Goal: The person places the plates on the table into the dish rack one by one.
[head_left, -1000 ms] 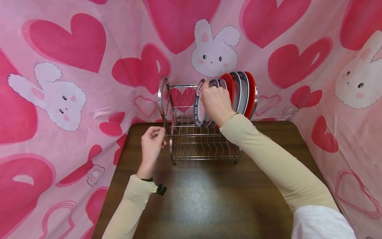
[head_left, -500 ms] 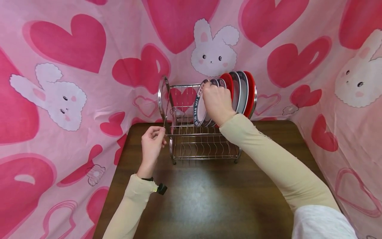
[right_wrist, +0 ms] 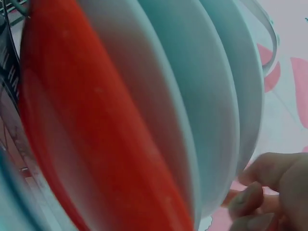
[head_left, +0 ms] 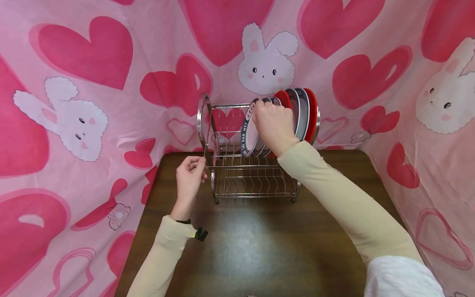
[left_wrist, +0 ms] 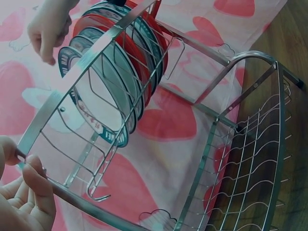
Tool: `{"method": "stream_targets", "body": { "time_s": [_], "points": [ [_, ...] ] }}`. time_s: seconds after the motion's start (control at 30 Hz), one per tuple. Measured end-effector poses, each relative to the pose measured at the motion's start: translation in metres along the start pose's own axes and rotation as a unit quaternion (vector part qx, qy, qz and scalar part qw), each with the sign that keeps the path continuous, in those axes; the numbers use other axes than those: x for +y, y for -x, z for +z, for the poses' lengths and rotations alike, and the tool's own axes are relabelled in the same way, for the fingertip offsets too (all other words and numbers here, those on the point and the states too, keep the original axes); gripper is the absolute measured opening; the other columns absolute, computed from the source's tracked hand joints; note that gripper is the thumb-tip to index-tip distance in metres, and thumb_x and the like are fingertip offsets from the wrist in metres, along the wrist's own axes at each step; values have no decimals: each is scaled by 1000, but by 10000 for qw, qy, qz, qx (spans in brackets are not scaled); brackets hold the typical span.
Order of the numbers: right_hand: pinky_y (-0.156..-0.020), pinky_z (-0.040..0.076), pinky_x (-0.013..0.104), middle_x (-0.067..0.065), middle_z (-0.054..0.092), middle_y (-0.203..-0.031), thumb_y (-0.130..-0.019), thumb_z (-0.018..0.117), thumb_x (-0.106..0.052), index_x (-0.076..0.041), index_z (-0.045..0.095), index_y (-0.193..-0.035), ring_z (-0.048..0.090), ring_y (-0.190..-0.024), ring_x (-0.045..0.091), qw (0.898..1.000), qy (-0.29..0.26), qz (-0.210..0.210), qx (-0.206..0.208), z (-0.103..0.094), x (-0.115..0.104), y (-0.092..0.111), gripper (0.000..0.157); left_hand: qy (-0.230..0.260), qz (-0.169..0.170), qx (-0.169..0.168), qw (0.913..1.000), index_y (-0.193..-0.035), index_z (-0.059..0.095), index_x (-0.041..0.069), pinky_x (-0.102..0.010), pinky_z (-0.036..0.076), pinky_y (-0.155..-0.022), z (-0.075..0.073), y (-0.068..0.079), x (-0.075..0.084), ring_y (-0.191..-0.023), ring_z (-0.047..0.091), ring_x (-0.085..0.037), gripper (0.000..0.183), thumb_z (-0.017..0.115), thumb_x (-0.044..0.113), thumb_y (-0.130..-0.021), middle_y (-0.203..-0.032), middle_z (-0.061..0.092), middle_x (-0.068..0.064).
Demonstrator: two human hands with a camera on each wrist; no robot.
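Note:
A metal dish rack (head_left: 241, 167) holds several round plates upright on its upper tier, toward the right side. The leftmost plate (head_left: 243, 138) has a dark patterned rim with white lettering. Red plates (head_left: 312, 117) stand among white ones with dark rims. My left hand (head_left: 190, 175) pinches the rack's left side rail between thumb and fingers. My right hand (head_left: 276, 126) is above the plates, overlapping their upper rims. In the left wrist view, a small gap shows between its fingertips and the leftmost plate. Loosely curled fingers (left_wrist: 48, 48) hang beside the rims with nothing between them.
The lower tier (head_left: 256, 185) is a wire grid with wavy dividers. A dark wooden table (head_left: 241, 243) carries the rack. Pink cloth (head_left: 167, 33) with hearts and rabbits hangs behind and on both sides. A black wrist camera (head_left: 201, 234) sits on the left wrist.
My right hand has slid slightly right and come away from the leftmost plate's rim. The plates and my left hand stay nearly where they were.

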State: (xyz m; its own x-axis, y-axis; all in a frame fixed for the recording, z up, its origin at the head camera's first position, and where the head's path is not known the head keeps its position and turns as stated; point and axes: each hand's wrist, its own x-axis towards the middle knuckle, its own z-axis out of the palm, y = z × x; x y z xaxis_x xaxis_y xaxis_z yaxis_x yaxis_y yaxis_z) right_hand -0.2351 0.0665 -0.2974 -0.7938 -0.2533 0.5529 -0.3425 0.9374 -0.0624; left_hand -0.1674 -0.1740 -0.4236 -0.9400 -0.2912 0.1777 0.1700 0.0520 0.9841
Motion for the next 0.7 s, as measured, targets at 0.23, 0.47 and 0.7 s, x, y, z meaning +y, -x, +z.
{"method": "stream_targets", "body": {
  "time_s": [0.23,0.47,0.7],
  "points": [
    [-44,48,48,15,64,-69,-103,55,-17,-1,64,-88,64,-57,36,9885,-486,-650,1277,5,12,24,23,-290,85,51,9995,-99,68,-4,-19,45,-46,1,2,0,-48,55,-5,14,67,10,-100,-74,69,-8],
    [-43,47,42,11,64,-69,-102,53,-17,-2,70,-101,61,-57,30,9752,-889,-995,1767,6,29,63,23,-565,105,-12,9983,-101,68,-4,-19,46,-49,-2,6,0,-51,56,-5,18,65,14,-102,-73,69,1],
    [-48,54,43,13,69,-75,-101,51,-21,-1,74,-100,65,-62,31,9605,-1333,-1303,2067,12,37,103,30,-862,299,-93,9958,-102,69,-4,-19,46,-51,-9,13,2,-54,58,-7,19,65,15,-103,-82,69,-22]
  ]
}}
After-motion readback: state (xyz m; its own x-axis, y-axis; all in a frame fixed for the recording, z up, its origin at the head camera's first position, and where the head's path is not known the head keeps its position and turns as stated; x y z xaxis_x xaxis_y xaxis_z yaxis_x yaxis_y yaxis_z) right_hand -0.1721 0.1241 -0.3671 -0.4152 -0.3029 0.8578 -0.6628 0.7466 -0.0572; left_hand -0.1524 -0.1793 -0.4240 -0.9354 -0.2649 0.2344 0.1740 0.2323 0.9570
